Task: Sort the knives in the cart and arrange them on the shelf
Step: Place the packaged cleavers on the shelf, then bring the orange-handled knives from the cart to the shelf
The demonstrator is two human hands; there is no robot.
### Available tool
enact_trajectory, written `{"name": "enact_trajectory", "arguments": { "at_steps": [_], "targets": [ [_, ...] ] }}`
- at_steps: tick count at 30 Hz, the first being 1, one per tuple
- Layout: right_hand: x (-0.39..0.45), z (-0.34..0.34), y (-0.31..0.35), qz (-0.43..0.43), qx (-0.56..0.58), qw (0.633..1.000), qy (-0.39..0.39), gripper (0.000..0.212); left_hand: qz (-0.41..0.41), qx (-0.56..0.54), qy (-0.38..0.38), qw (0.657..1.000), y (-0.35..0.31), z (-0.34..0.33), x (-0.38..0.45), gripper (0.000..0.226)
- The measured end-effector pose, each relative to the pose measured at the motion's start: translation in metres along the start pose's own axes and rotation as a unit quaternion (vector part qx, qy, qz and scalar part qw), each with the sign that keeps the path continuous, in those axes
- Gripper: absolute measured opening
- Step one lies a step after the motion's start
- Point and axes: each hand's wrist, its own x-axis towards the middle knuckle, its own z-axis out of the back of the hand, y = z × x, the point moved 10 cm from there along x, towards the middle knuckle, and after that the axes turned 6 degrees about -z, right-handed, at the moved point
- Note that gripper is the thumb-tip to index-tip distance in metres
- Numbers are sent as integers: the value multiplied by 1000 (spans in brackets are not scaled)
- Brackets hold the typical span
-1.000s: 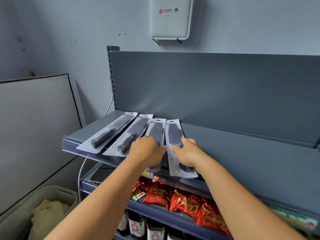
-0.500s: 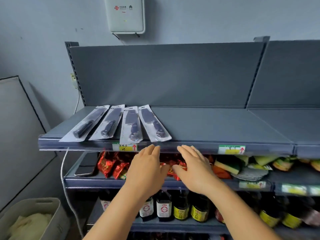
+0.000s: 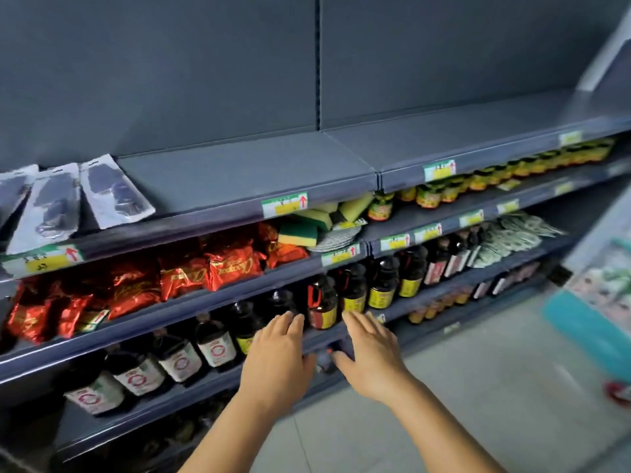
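Knives [image 3: 114, 196] lie on grey shelf [image 3: 246, 175].

leftmost knife pack [image 3: 13, 189] cut off, perhaps blurred

Two bare forearms in shot, no sleeves, and both hands, left hand [image 3: 276, 356] and right hand [image 3: 370, 355], are ungloved, ringless.
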Motion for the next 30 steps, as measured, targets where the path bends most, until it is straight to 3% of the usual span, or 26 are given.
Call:
{"name": "enact_trajectory", "arguments": {
  "at_steps": [15, 23, 30],
  "targets": [
    [-112, 43, -344, -244, 62, 966, -66, 68, -167, -42, 153, 973, -307, -171, 31, 65],
    [-194, 35, -480, -385, 124, 911, -83, 65, -256, -24, 241, 936, -435, -251, 16, 63],
    [-241, 40, -554, -474, 184, 852, -126, 67, -347, -36, 259, 901, -532, -282, 29, 62]
  ]
}}
